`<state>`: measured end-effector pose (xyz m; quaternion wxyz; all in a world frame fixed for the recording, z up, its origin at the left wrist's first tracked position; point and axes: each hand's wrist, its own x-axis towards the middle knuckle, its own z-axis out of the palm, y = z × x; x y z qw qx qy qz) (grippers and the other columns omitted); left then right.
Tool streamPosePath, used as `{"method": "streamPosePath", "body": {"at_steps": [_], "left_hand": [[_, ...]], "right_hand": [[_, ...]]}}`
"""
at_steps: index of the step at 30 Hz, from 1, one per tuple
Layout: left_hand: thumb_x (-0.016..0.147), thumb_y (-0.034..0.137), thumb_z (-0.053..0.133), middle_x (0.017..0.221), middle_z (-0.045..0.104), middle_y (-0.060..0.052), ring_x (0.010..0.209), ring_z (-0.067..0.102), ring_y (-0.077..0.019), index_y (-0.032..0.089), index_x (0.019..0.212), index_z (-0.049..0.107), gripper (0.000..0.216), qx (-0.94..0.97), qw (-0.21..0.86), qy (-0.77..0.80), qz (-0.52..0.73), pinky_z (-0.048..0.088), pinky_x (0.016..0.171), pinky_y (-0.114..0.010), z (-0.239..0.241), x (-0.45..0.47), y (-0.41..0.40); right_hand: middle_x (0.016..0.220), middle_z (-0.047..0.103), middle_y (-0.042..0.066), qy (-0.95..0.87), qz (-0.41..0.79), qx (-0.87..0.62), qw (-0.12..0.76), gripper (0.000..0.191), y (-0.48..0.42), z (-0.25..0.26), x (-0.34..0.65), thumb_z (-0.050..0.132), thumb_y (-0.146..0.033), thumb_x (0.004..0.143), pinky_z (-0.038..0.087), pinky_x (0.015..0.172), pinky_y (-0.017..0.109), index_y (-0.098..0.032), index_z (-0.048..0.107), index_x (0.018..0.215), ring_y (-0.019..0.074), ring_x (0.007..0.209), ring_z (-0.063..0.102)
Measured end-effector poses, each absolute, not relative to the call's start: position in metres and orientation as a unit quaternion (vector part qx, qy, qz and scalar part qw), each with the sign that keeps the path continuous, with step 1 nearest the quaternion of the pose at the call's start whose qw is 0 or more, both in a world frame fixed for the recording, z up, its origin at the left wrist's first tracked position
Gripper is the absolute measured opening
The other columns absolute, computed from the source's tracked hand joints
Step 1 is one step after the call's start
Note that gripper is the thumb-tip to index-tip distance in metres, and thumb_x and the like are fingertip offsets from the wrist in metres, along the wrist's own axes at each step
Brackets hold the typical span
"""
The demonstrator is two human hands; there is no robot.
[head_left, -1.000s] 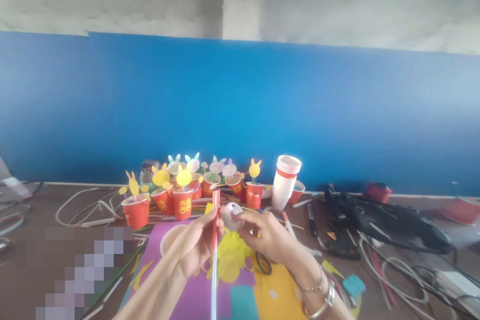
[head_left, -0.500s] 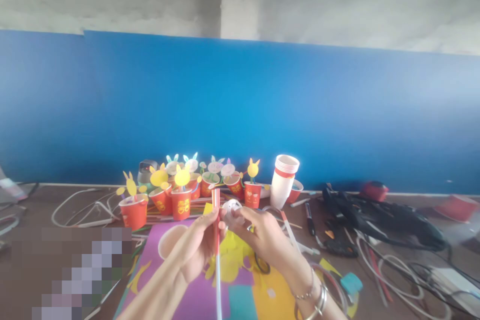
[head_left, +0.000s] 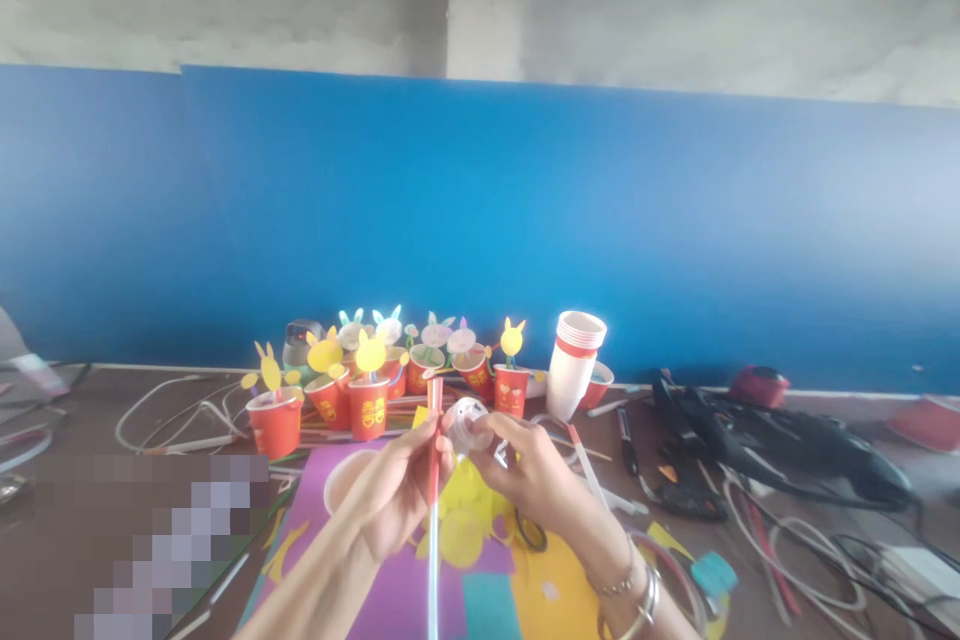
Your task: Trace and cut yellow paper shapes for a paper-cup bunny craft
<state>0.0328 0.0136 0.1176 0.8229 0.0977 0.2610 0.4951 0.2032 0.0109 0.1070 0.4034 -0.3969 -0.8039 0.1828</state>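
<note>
My left hand (head_left: 394,490) is closed around a red and white straw (head_left: 433,480), held upright in front of me. My right hand (head_left: 525,470) pinches a small white round paper piece (head_left: 465,423) right beside the straw's top end. Bangles sit on my right wrist. Under both hands lie purple, yellow and teal paper sheets (head_left: 390,590) on the brown table. A pair of scissors (head_left: 529,528) rests on the yellow paper below my right hand.
A row of red paper cups with paper bunny heads on straws (head_left: 367,390) stands at the back by the blue wall. A stack of white cups (head_left: 571,363) is to their right. Black glue guns and tangled cables (head_left: 757,440) fill the right side; white cords (head_left: 172,415) lie left.
My hands have barely moved. The white round piece has stayed close to the top of the straw, and the view has shifted slightly.
</note>
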Motion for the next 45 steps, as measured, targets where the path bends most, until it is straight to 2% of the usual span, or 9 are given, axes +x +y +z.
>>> {"method": "streamPosePath", "body": {"at_steps": [6, 10, 13, 19, 25, 28, 34, 41, 45], "left_hand": [[0.091, 0.007, 0.044, 0.071, 0.063, -0.005, 0.051, 0.061, -0.0083, 0.003, 0.088, 0.058, 0.015, 0.095, 0.816, 0.271, 0.502, 0.057, 0.052, -0.02, 0.116, 0.034, 0.012], [0.091, 0.007, 0.043, 0.069, 0.062, -0.005, 0.05, 0.061, -0.0083, 0.003, 0.087, 0.057, 0.015, 0.097, 0.823, 0.27, 0.49, 0.057, 0.052, -0.019, 0.118, 0.034, 0.012], [0.091, 0.007, 0.043, 0.067, 0.062, -0.005, 0.049, 0.06, -0.0083, 0.003, 0.087, 0.057, 0.015, 0.094, 0.819, 0.279, 0.492, 0.057, 0.051, -0.019, 0.119, 0.035, 0.012], [0.092, 0.007, 0.041, 0.069, 0.063, -0.006, 0.048, 0.06, -0.0076, 0.003, 0.084, 0.058, 0.02, 0.098, 0.814, 0.278, 0.5, 0.058, 0.051, -0.019, 0.121, 0.039, 0.01], [0.092, 0.008, 0.04, 0.062, 0.06, -0.003, 0.048, 0.06, -0.0074, 0.004, 0.081, 0.06, 0.023, 0.081, 0.817, 0.277, 0.499, 0.057, 0.051, -0.018, 0.12, 0.038, 0.011], [0.092, 0.008, 0.043, 0.061, 0.059, -0.002, 0.049, 0.061, -0.008, 0.004, 0.083, 0.06, 0.019, 0.085, 0.813, 0.275, 0.506, 0.057, 0.052, -0.018, 0.117, 0.036, 0.013], [0.091, 0.008, 0.043, 0.062, 0.059, -0.003, 0.051, 0.061, -0.0084, 0.003, 0.085, 0.059, 0.018, 0.095, 0.807, 0.272, 0.515, 0.057, 0.053, -0.019, 0.114, 0.034, 0.015], [0.091, 0.005, 0.042, 0.069, 0.061, -0.005, 0.049, 0.06, -0.0071, 0.003, 0.083, 0.059, 0.019, 0.092, 0.801, 0.29, 0.516, 0.057, 0.051, -0.018, 0.122, 0.039, 0.011], [0.091, 0.006, 0.042, 0.065, 0.06, -0.003, 0.048, 0.06, -0.0074, 0.005, 0.081, 0.059, 0.02, 0.074, 0.807, 0.284, 0.512, 0.057, 0.05, -0.017, 0.121, 0.039, 0.01]], "right_hand": [[0.08, 0.058, 0.001, -0.804, 0.169, -0.401, 0.404, 0.012, 0.011, 0.104, 0.202, 0.054, -0.01, 0.078, 0.042, 0.066, 0.024, -0.02, 0.057, 0.085, 0.015, 0.073, 0.055], [0.074, 0.054, -0.001, -0.819, 0.17, -0.396, 0.379, 0.012, 0.011, 0.107, 0.206, 0.052, -0.007, 0.074, 0.04, 0.061, 0.023, -0.019, 0.053, 0.078, 0.0134, 0.066, 0.049], [0.075, 0.053, -0.001, -0.824, 0.175, -0.384, 0.379, 0.015, 0.011, 0.109, 0.207, 0.05, -0.006, 0.073, 0.04, 0.062, 0.023, -0.019, 0.052, 0.08, 0.0138, 0.068, 0.049], [0.079, 0.055, 0.001, -0.819, 0.175, -0.386, 0.387, 0.024, 0.011, 0.107, 0.205, 0.048, -0.003, 0.068, 0.041, 0.062, 0.024, -0.019, 0.052, 0.086, 0.0145, 0.068, 0.051], [0.079, 0.059, 0.002, -0.806, 0.161, -0.386, 0.419, 0.031, 0.015, 0.1, 0.203, 0.04, 0.003, 0.067, 0.043, 0.065, 0.025, -0.02, 0.054, 0.082, 0.0161, 0.072, 0.055], [0.086, 0.061, 0.003, -0.812, 0.196, -0.382, 0.395, 0.036, 0.015, 0.102, 0.203, 0.043, 0.004, 0.065, 0.044, 0.067, 0.025, -0.019, 0.056, 0.089, 0.0164, 0.077, 0.057], [0.086, 0.062, 0.003, -0.815, 0.206, -0.357, 0.407, 0.018, 0.014, 0.107, 0.205, 0.052, -0.008, 0.077, 0.046, 0.072, 0.027, -0.018, 0.058, 0.091, 0.0167, 0.079, 0.057], [0.081, 0.062, 0.002, -0.816, 0.184, -0.368, 0.406, 0.029, 0.017, 0.099, 0.205, 0.05, -0.001, 0.065, 0.047, 0.068, 0.026, -0.018, 0.059, 0.087, 0.0162, 0.073, 0.057], [0.078, 0.065, 0.004, -0.8, 0.165, -0.383, 0.431, 0.029, 0.022, 0.093, 0.205, 0.042, 0.001, 0.07, 0.047, 0.068, 0.026, -0.018, 0.061, 0.082, 0.0165, 0.073, 0.06]]}}
